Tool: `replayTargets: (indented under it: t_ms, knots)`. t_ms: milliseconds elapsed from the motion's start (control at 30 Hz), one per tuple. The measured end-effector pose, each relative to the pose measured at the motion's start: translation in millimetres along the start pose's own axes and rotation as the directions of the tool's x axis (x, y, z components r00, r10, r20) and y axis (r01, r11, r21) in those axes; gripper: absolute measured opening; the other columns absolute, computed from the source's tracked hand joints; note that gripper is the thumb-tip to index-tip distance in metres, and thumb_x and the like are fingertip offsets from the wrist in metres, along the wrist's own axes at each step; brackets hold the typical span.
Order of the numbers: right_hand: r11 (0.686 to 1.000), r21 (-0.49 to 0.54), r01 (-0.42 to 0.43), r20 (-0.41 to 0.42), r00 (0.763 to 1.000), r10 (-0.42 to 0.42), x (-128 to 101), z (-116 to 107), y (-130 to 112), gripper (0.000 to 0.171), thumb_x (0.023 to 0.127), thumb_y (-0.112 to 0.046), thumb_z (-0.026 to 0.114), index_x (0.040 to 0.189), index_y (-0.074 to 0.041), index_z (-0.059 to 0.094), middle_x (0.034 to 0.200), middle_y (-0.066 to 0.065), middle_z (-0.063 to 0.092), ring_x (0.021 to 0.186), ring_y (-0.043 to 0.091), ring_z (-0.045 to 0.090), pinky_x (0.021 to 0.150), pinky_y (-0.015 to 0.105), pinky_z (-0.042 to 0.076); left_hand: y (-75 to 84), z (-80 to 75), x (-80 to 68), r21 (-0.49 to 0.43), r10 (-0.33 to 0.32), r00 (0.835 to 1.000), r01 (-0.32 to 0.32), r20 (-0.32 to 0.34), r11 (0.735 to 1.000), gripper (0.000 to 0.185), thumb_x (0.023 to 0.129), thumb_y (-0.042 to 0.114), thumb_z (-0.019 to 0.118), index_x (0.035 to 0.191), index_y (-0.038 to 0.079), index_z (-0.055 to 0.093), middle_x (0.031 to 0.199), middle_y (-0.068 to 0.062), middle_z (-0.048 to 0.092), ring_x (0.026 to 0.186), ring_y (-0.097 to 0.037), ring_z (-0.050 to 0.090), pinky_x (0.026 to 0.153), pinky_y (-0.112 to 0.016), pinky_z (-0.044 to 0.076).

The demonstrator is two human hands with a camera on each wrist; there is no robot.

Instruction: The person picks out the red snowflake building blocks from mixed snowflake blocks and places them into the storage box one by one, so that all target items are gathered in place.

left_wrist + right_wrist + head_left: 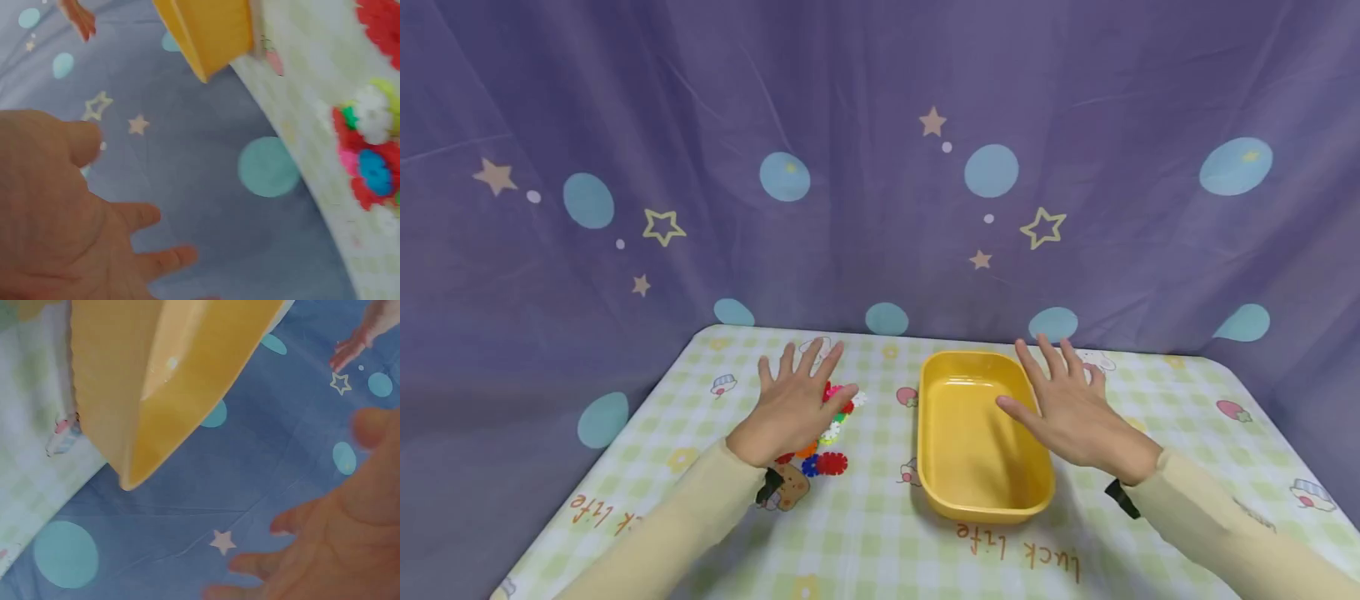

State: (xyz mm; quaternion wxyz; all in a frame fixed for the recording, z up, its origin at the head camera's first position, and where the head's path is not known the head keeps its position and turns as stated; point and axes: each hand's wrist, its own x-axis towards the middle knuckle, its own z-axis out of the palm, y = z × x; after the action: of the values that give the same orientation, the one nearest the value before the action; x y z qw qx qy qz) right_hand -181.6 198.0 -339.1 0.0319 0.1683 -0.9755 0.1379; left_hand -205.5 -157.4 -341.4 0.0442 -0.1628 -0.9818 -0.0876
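My left hand (788,410) hovers with fingers spread above a small pile of colourful flower-shaped plastic discs (832,463), hiding part of it. In the left wrist view the discs (375,175) are red, white, blue, green and pink, and the palm is apart from them. A yellow rectangular tub (977,433) stands right of the pile, with no items visible inside. My right hand (1067,412), fingers also spread, is held over the tub's right edge. The right wrist view shows that hand (337,531) apart from the tub's wall (112,375), holding nothing.
A green-and-white checked tablecloth (865,533) with printed cartoons and lettering covers the table. Behind the table's far edge hangs a purple curtain (865,233) with stars and blue spots. A dark band (1122,498) shows at the right wrist.
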Motion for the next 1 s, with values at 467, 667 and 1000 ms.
replayTargets:
  t_ms: [467, 667, 1000]
  knots:
    - [0.995, 0.079, 0.061, 0.096, 0.993, -0.069, -8.3, 34.5, 23.9, 0.051, 0.094, -0.005, 0.053, 0.138, 0.013, 0.034, 0.116, 0.026, 0.056, 0.101, 0.036, 0.057, 0.083, 0.050, 0.046, -59.3, 52.0, 14.8, -0.077, 0.057, 0.991, -0.048, 0.118, 0.996, 0.048, 0.086, 0.030, 0.070, 0.129, 0.013, 0.057, 0.112, -0.006, 0.053, 0.095, -0.025, 0.040, 0.072, -0.041, 0.027]
    - [0.987, 0.135, 0.087, 0.065, 0.993, -0.096, -7.5, 42.7, 23.0, 0.049, 0.094, -0.002, 0.053, 0.136, 0.017, 0.035, 0.114, 0.024, 0.058, 0.100, 0.033, 0.059, 0.081, 0.047, 0.048, -55.7, 68.0, 38.8, -0.107, 0.099, 0.988, -0.087, 0.116, 0.990, 0.049, 0.083, 0.033, 0.073, 0.125, 0.011, 0.060, 0.117, -0.008, 0.054, 0.109, -0.029, 0.043, 0.089, -0.050, 0.033]
    - [0.982, 0.146, 0.120, 0.026, 0.992, -0.125, 0.2, 47.7, 24.3, 0.049, 0.094, -0.001, 0.053, 0.136, 0.016, 0.035, 0.099, 0.012, 0.061, 0.085, 0.020, 0.056, 0.077, 0.041, 0.049, -43.1, 81.7, 60.8, -0.081, 0.086, 0.985, -0.074, 0.148, 0.994, 0.025, 0.082, 0.026, 0.075, 0.095, 0.007, 0.065, 0.084, -0.001, 0.052, 0.084, -0.022, 0.042, 0.076, -0.039, 0.035]
